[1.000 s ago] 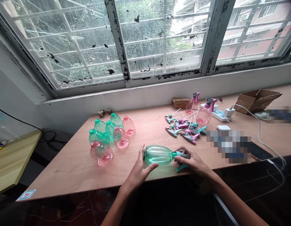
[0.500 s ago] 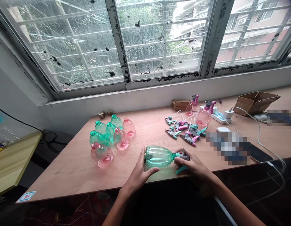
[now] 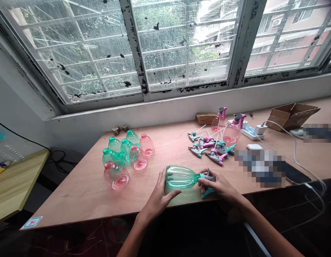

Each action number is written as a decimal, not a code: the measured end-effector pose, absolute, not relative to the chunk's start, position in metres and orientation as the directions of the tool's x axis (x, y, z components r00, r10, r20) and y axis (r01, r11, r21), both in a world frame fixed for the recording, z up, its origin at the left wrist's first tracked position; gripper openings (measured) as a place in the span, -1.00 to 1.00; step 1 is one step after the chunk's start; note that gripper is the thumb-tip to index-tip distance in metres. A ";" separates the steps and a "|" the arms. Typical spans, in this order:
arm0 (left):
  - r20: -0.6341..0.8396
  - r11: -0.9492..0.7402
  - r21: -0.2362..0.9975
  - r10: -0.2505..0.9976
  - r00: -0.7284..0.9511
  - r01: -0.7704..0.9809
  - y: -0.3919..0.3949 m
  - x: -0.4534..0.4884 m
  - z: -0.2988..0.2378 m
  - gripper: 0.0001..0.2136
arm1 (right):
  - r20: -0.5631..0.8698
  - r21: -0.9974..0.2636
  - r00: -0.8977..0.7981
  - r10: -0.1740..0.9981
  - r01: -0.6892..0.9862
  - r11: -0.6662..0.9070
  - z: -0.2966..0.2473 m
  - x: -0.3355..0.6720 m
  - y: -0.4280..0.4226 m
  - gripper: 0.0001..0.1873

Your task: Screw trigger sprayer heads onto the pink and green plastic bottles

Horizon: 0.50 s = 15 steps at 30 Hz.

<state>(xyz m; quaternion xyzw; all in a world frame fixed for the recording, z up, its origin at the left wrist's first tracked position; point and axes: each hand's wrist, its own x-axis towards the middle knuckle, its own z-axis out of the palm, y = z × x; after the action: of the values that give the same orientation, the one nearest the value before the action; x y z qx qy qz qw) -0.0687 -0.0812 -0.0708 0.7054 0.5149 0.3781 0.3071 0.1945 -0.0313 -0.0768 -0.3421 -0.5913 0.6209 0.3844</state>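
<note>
A clear green spray bottle lies on its side in the air near the table's front edge, its neck toward the right. My left hand cups its base, thumb along the near side. At the neck, my right hand grips the grey and teal spray head, which sits on the bottle's mouth. Beyond my right hand lies a heap of loose trigger spray heads, pink and teal, with thin tubes. Left of my left hand stand several open bottles without heads, some green, some pink.
Two pink bottles with spray heads stand at the back right, beside a white power strip. An open cardboard box, a white case, a phone and white cables lie farther right. Two small brown blocks sit by the wall.
Both hands keep their hold on the bottle and spray head in nearly the same place. The teal trigger appears very slightly shifted; the view has moved a little.
</note>
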 end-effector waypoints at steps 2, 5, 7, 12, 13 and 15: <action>0.240 -0.302 0.815 0.953 0.187 0.494 -0.081 -0.069 -0.070 -0.18 | 0.027 -0.996 -0.475 0.880 -0.092 -0.019 -0.077 0.194 -0.031 -0.59; 0.273 -0.344 0.809 0.938 0.213 0.476 -0.081 -0.069 -0.070 -0.21 | 0.024 -0.992 -0.474 0.880 -0.118 -0.036 -0.078 0.194 -0.031 -0.57; 0.268 -0.346 0.812 0.936 0.227 0.470 -0.082 -0.068 -0.070 -0.20 | 0.018 -0.992 -0.463 0.886 -0.118 -0.041 -0.079 0.194 -0.030 -0.57; 0.215 -0.289 0.829 0.955 0.203 0.478 -0.082 -0.067 -0.070 -0.14 | -0.010 -0.995 -0.440 0.898 -0.084 -0.052 -0.081 0.196 -0.030 -0.60; 0.223 -0.294 0.826 0.954 0.201 0.481 -0.082 -0.067 -0.070 -0.15 | -0.015 -0.995 -0.439 0.898 -0.085 -0.058 -0.081 0.196 -0.030 -0.60; 0.250 -0.319 0.813 0.947 0.203 0.487 -0.081 -0.067 -0.070 -0.17 | -0.023 -0.993 -0.437 0.899 -0.094 -0.071 -0.080 0.196 -0.030 -0.59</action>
<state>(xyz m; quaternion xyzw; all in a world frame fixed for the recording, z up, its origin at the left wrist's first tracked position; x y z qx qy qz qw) -0.0672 -0.0808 -0.0700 0.7153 0.5010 0.3843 0.2992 0.1962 -0.0304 -0.0798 -0.3601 -0.5593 0.6369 0.3897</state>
